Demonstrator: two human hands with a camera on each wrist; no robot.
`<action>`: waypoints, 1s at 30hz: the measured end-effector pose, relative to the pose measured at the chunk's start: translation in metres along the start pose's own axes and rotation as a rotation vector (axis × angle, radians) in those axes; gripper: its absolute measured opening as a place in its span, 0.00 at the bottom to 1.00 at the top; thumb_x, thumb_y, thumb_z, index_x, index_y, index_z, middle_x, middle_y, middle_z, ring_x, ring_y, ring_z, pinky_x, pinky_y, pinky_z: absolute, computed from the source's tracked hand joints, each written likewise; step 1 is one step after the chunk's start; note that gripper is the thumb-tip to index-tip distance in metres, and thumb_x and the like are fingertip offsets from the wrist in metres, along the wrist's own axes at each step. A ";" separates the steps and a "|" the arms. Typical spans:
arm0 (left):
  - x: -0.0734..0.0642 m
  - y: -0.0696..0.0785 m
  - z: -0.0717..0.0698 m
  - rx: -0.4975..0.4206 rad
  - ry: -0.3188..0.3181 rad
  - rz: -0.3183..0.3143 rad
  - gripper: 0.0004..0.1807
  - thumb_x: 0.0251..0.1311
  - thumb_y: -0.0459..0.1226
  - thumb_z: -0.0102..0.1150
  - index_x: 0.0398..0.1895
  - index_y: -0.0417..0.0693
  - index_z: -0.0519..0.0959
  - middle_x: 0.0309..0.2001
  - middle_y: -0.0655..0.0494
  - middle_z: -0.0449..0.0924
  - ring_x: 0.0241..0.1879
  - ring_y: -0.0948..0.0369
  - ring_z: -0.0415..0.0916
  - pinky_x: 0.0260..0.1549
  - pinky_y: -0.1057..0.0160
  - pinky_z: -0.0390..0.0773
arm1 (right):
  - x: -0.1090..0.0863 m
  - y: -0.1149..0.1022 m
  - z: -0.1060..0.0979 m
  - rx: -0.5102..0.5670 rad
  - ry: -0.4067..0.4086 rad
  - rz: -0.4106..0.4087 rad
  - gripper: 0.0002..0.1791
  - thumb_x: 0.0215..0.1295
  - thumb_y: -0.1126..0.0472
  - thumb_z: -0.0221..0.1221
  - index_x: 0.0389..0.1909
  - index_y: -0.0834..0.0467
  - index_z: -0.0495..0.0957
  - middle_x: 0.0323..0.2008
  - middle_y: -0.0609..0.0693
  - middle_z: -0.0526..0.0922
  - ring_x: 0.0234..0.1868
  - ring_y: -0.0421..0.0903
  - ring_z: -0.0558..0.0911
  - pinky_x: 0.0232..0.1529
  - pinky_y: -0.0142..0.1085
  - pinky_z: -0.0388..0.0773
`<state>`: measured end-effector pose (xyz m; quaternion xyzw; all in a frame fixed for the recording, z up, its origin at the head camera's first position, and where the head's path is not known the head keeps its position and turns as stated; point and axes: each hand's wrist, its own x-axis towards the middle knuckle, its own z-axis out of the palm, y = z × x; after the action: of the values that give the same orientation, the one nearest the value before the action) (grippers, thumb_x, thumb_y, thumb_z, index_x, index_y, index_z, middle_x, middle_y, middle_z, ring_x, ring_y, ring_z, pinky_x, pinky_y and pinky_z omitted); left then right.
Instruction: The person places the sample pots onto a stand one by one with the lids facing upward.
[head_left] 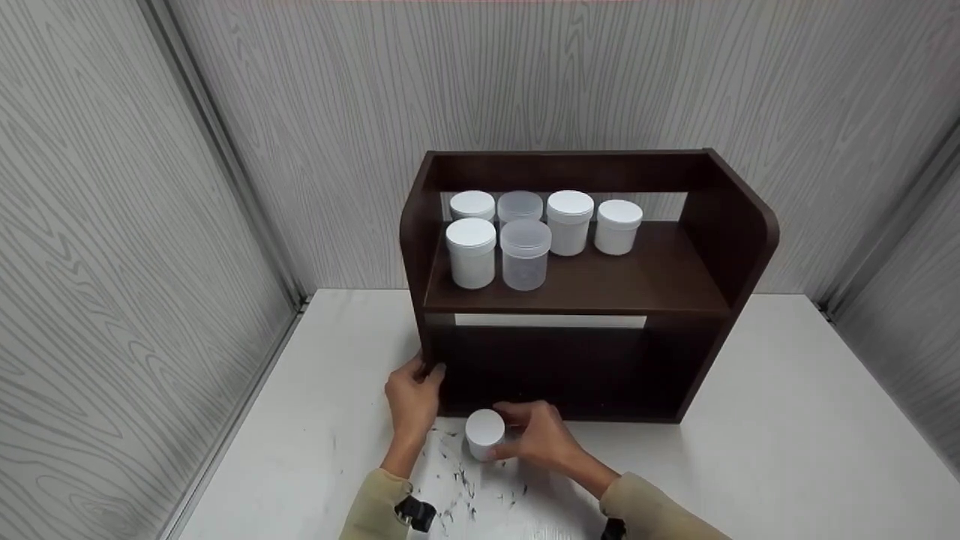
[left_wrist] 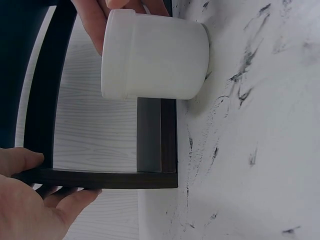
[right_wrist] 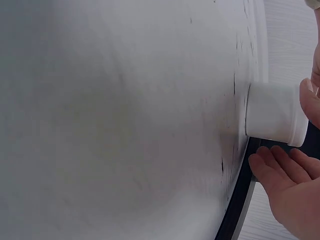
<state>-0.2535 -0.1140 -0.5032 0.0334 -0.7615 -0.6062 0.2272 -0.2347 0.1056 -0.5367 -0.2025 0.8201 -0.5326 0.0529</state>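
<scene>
My left hand [head_left: 411,397] grips the lower left side panel of a dark brown two-tier shelf [head_left: 577,309], thumb on the inside and fingers outside. A small white lidded jar [head_left: 484,433] stands upright on the table, just in front of the shelf's lower left corner. To its right, my right hand [head_left: 541,435] is spread, with the thumb at the jar's near side and the fingers on its far side. The fingers [right_wrist: 287,167] look nearly straight in the right wrist view, with a narrow gap between them and the jar.
On the upper shelf stand several white and translucent jars, among them a front white jar [head_left: 471,255], a translucent jar [head_left: 525,256] and a shorter jar [head_left: 618,228]. Dark scuffs mark the white table [head_left: 330,420]. Wood-grain panels [head_left: 337,75] enclose the back and sides.
</scene>
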 end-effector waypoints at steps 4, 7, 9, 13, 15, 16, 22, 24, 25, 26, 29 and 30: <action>0.001 0.000 0.000 -0.001 0.006 0.002 0.19 0.68 0.29 0.65 0.60 0.30 0.82 0.55 0.37 0.85 0.52 0.47 0.85 0.50 0.50 0.84 | 0.003 0.000 0.000 0.004 -0.016 0.002 0.42 0.45 0.58 0.86 0.63 0.67 0.81 0.56 0.61 0.86 0.54 0.56 0.87 0.56 0.50 0.83; 0.001 0.000 -0.001 0.002 0.010 0.005 0.18 0.67 0.29 0.65 0.58 0.30 0.83 0.56 0.37 0.85 0.53 0.46 0.85 0.50 0.50 0.84 | 0.005 0.001 0.000 0.006 -0.031 0.002 0.42 0.45 0.58 0.85 0.63 0.66 0.82 0.56 0.60 0.86 0.55 0.54 0.87 0.56 0.49 0.83; 0.002 0.000 -0.001 0.006 0.014 0.006 0.17 0.67 0.28 0.65 0.58 0.31 0.84 0.55 0.37 0.85 0.52 0.47 0.85 0.50 0.50 0.84 | 0.007 0.001 0.000 0.000 -0.040 -0.004 0.41 0.45 0.57 0.85 0.62 0.66 0.82 0.57 0.59 0.86 0.55 0.54 0.87 0.56 0.49 0.83; 0.002 0.000 -0.001 0.013 0.019 0.003 0.16 0.67 0.28 0.65 0.56 0.32 0.85 0.55 0.38 0.86 0.50 0.48 0.85 0.49 0.50 0.84 | 0.008 0.002 0.001 -0.008 -0.046 -0.018 0.40 0.45 0.58 0.85 0.61 0.66 0.83 0.55 0.59 0.87 0.54 0.55 0.87 0.56 0.50 0.83; 0.002 0.000 -0.001 0.012 0.017 -0.003 0.16 0.67 0.29 0.66 0.56 0.32 0.85 0.54 0.39 0.86 0.50 0.48 0.85 0.49 0.51 0.84 | 0.009 0.002 0.001 -0.004 -0.047 -0.015 0.39 0.45 0.59 0.85 0.60 0.66 0.84 0.54 0.58 0.88 0.54 0.54 0.87 0.56 0.49 0.83; 0.002 0.001 -0.001 0.009 0.014 -0.005 0.16 0.67 0.29 0.66 0.57 0.32 0.85 0.55 0.38 0.86 0.51 0.48 0.85 0.49 0.50 0.84 | 0.009 0.001 0.001 0.003 -0.048 -0.014 0.38 0.45 0.60 0.85 0.60 0.66 0.84 0.53 0.58 0.88 0.54 0.54 0.87 0.56 0.49 0.83; 0.002 0.001 0.000 0.002 0.011 0.002 0.17 0.67 0.29 0.66 0.58 0.30 0.83 0.57 0.38 0.85 0.52 0.47 0.85 0.50 0.49 0.84 | 0.010 0.001 0.001 0.022 -0.055 0.015 0.37 0.45 0.61 0.85 0.60 0.63 0.85 0.52 0.54 0.89 0.53 0.50 0.88 0.56 0.46 0.83; 0.002 0.001 0.000 0.002 0.014 0.011 0.17 0.67 0.29 0.66 0.57 0.31 0.84 0.56 0.38 0.85 0.51 0.47 0.85 0.49 0.49 0.84 | 0.010 0.002 0.001 0.018 -0.051 0.012 0.37 0.45 0.61 0.85 0.59 0.62 0.85 0.52 0.55 0.89 0.53 0.51 0.88 0.55 0.46 0.83; 0.002 0.001 0.000 0.000 0.014 0.015 0.17 0.67 0.29 0.66 0.57 0.31 0.84 0.55 0.38 0.85 0.51 0.47 0.85 0.49 0.50 0.84 | 0.010 0.002 0.001 0.018 -0.051 0.011 0.36 0.45 0.61 0.85 0.59 0.62 0.85 0.52 0.55 0.89 0.53 0.51 0.88 0.55 0.46 0.83; 0.002 0.001 0.000 -0.002 0.014 0.019 0.16 0.67 0.29 0.66 0.57 0.32 0.84 0.55 0.39 0.86 0.50 0.48 0.86 0.49 0.50 0.84 | 0.009 0.002 0.001 0.016 -0.050 0.009 0.36 0.45 0.60 0.85 0.58 0.62 0.86 0.52 0.55 0.89 0.53 0.51 0.88 0.55 0.47 0.83; 0.001 0.000 0.000 -0.005 0.017 0.021 0.17 0.67 0.29 0.66 0.57 0.32 0.84 0.53 0.39 0.86 0.49 0.49 0.86 0.48 0.52 0.84 | 0.007 0.002 0.000 0.009 -0.050 0.006 0.36 0.44 0.59 0.85 0.58 0.60 0.86 0.52 0.54 0.89 0.53 0.51 0.88 0.54 0.46 0.84; 0.001 0.000 0.000 -0.007 0.017 0.021 0.17 0.67 0.29 0.66 0.58 0.32 0.84 0.53 0.39 0.86 0.50 0.48 0.86 0.48 0.52 0.84 | 0.007 0.001 -0.001 0.012 -0.053 0.001 0.36 0.44 0.60 0.85 0.58 0.60 0.86 0.52 0.54 0.89 0.53 0.51 0.88 0.54 0.46 0.84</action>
<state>-0.2548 -0.1144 -0.5027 0.0297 -0.7578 -0.6060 0.2400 -0.2412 0.1040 -0.5366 -0.2156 0.8154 -0.5318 0.0760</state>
